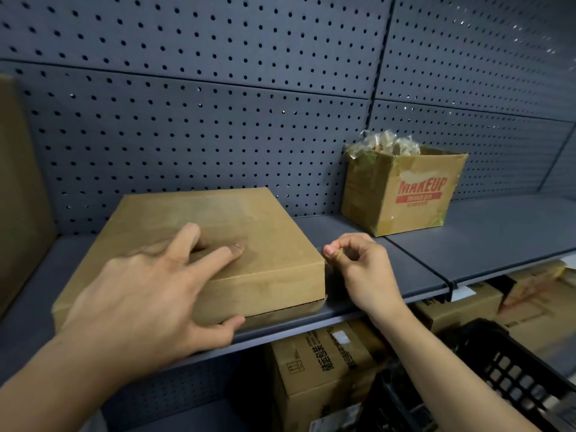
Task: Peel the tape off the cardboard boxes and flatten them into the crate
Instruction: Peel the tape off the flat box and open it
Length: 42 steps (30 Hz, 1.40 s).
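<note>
1. Head view: a flat box is seen lying closed on the grey shelf, near its front edge.
2. The left hand is laid on the box top with its fingers spread and mostly straight, and the thumb is set against the front face.
3. The right hand is held just beside the box's right front corner, with the fingers curled and the thumb pressed to the forefinger. Nothing can be made out between them.
4. An open box printed MAKEUP is placed further back on the right, with crumpled tape in it.
5. A black crate is seen below the shelf at the lower right.
</note>
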Tool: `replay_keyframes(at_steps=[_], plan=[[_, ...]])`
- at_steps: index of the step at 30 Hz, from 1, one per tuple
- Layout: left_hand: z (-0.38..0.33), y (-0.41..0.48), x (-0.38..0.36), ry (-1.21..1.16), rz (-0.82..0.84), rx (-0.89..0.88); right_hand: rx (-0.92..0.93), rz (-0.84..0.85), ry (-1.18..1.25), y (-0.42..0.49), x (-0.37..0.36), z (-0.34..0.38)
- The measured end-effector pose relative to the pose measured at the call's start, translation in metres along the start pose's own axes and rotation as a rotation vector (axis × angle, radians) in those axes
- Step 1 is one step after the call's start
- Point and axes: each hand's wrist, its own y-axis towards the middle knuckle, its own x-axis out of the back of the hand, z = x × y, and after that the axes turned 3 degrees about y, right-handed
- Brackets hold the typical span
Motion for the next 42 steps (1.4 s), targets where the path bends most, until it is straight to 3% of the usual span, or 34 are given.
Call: replay_keyframes(at_steps=[5,9,15,21,28,36,40,42], plan=[[0.004,0.0,0.003,-0.056,0.047,0.0,-0.069,-0.064,-0.008,-0.001,-0.011,-0.001],[0.017,-0.011,0.003,-0.16,0.071,-0.015,-0.14,-0.244,0.057,0.016,0.02,0.004],[0.027,-0.013,0.013,-0.147,0.179,0.01,-0.057,0.019,0.169,0.002,0.025,0.011],[0.028,-0.006,0.031,-0.212,0.285,0.079,-0.154,0.166,0.281,-0.007,0.007,0.022],[-0.043,0.016,0.04,-0.165,0.239,0.36,0.063,0.204,0.262,-0.03,-0.013,0.044],[-0.056,0.025,0.019,-0.088,0.241,0.324,-0.176,0.412,0.656,-0.047,-0.013,0.042],[-0.047,0.021,0.024,-0.13,0.238,0.267,-0.005,0.313,0.407,-0.044,-0.009,0.044],[-0.041,0.018,0.028,-0.164,0.232,0.232,-0.028,0.227,0.437,-0.042,-0.009,0.042]])
